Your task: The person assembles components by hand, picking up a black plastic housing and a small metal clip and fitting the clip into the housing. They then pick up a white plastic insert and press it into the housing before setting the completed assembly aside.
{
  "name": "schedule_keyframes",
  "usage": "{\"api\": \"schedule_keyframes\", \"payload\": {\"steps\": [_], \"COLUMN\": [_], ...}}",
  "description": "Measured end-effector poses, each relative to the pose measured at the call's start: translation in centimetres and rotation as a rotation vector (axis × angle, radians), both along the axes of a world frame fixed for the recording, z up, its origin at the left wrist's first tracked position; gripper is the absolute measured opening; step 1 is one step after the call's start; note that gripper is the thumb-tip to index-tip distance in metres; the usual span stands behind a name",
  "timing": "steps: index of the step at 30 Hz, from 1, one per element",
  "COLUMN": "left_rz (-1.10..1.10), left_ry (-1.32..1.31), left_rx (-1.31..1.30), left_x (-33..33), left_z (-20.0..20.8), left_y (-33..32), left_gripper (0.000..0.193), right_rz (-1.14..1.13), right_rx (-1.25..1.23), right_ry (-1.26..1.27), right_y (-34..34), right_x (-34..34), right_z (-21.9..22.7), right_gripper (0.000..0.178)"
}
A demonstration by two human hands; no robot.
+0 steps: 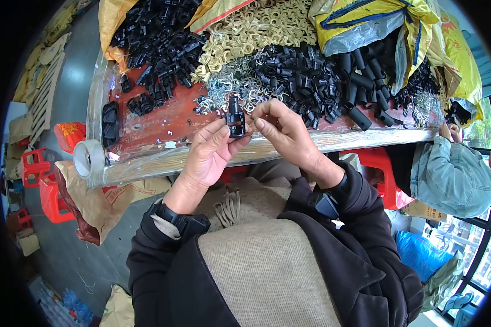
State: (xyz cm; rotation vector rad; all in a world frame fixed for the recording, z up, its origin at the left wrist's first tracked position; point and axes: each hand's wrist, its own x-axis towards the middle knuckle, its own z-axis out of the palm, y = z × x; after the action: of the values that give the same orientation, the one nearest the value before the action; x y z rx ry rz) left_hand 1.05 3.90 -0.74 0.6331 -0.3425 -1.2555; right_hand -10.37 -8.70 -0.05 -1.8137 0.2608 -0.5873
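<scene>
Upright over the table's near edge, a small black plastic part with a narrow top and an opening in its body is held by my left hand, thumb in front and fingers behind. Close to its right side is my right hand, thumb and forefinger pinched together; whatever they hold, if anything, is too small to make out. Just beyond my hands lie small silver metal hooks. Piles of small black plastic pieces and beige plastic rings spread behind them.
Black assembled parts heap at the far left; black tubes lie right, below a yellow sack. A tape roll hangs at the table's left corner. A co-worker in a denim jacket sits at the right. Red stools stand left.
</scene>
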Motion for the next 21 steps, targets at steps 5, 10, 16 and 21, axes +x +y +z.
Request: {"api": "schedule_keyframes", "payload": {"steps": [5,10,16,21], "left_rz": [-0.055,-0.071,-0.057,-0.065], "left_ry": [0.111,0.11,0.128,0.081], "left_rx": [0.029,0.096,0.145,0.225], "left_x": [0.0,0.2,-0.4,-0.4], "left_z": [-0.1,-0.2,0.5,0.3], "left_y": [0.2,0.4,0.5,0.4], "left_gripper": [0.03,0.028,0.025,0.023], "right_rz": [-0.024,-0.037,0.001,0.023], "right_rx": [-0.313,-0.336,-0.444,-0.555], "right_ry": [0.056,-0.047,0.022,0.143], "right_y": [0.0,0.2,0.8,0.7], "right_x": [-0.1,-0.3,-0.2,-0.5], "right_z": [1.4,1.8,2.8,2.9], "right_gripper": [0.008,0.008,0.008,0.008]}}
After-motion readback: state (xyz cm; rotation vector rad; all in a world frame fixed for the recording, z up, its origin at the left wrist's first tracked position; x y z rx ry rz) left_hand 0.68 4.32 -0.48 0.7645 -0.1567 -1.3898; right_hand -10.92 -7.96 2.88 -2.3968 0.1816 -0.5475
